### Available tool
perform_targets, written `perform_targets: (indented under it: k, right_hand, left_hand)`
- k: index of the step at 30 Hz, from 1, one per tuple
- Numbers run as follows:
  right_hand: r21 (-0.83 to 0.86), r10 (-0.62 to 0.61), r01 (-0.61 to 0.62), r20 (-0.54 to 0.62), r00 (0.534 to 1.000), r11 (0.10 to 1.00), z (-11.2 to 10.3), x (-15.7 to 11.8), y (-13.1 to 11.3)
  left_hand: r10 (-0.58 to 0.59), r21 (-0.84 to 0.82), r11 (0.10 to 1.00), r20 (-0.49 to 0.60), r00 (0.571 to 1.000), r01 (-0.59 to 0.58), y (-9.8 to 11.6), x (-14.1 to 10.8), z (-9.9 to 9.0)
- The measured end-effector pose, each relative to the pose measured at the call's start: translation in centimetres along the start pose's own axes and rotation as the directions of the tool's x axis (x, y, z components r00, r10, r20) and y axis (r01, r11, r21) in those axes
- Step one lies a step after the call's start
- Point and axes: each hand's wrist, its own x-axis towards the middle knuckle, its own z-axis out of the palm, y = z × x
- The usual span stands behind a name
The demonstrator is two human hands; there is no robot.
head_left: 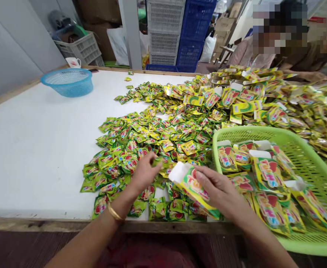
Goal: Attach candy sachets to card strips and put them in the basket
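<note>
My right hand (pixel 218 188) grips a yellow and green candy box (pixel 193 183) by its side, tilted over the table's front edge, with its white top flap open toward the left. My left hand (pixel 146 172), a gold bangle on its wrist, pinches a small green candy packet (pixel 161 163) just left of the box's open end. Around and beneath both hands spreads a heap of similar packets (pixel 130 162). To the right of my right hand, a light green basket (pixel 314 150) holds several boxes of the same print (pixel 269 175), some with raised flaps.
A blue plastic basket (pixel 68 83) stands at the table's far left, with a white cup (pixel 73 62) behind it. Many flat candy boxes (pixel 244 96) are piled at the back right, where two other people sit. Stacked crates (pixel 166 33) stand beyond the table (pixel 40 149).
</note>
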Motion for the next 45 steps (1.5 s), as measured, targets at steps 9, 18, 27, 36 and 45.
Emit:
perform_targets:
  k: [9,18,27,36,45]
  right_hand:
    - [-0.726,-0.168,0.244,0.178,0.970,0.643,8.3,1.7,2.0]
    - [-0.838,-0.323,0.296,0.153,0.934,0.459,10.4,-0.6,3.3]
    - [-0.756,-0.529,0.413,0.105,0.842,0.508,10.9,0.1,3.2]
    - [-0.711,-0.592,0.417,0.001,0.806,0.567,12.1,0.8,4.3]
    - [-0.675,-0.628,0.467,0.006,0.778,0.572,11.9,0.8,4.6]
  left_hand:
    - [-0.287,-0.269,0.917,0.068,0.955,0.295,-2.6,-3.8,-4.6]
    - [-0.211,-0.130,0.970,-0.025,0.977,0.206,-3.9,-4.8,-3.1]
    - [-0.225,-0.452,0.876,-0.068,0.972,0.171,-2.9,-4.7,-3.0]
    - [-0.019,-0.068,0.998,-0.191,0.981,0.006,-1.5,-5.3,-2.0]
    - [0.010,0.344,0.936,0.204,0.979,-0.081,-0.2,-4.2,-4.1]
